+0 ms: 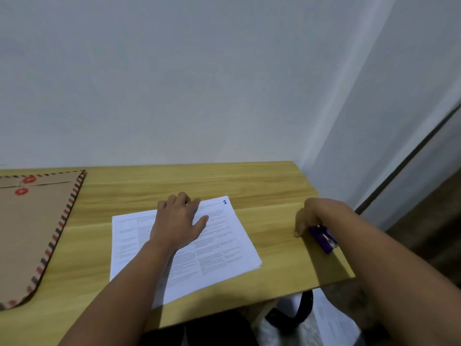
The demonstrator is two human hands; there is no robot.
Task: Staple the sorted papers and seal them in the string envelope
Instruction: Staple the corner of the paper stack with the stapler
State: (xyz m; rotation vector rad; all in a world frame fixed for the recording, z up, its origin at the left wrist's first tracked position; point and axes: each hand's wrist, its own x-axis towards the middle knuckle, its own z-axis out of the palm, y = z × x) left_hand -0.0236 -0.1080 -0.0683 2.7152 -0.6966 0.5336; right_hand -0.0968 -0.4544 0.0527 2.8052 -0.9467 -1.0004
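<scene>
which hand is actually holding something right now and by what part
The right hand curls round the far end of the purple stapler on the table. The left hand only presses flat on the papers, gripping nothing.

Left hand [178,221] flat on papers [219,248]; right hand [309,217] grips purple stapler [324,238].

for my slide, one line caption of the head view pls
Left hand flat on the papers, right hand grasping the purple stapler, string envelope waiting at left.
</scene>
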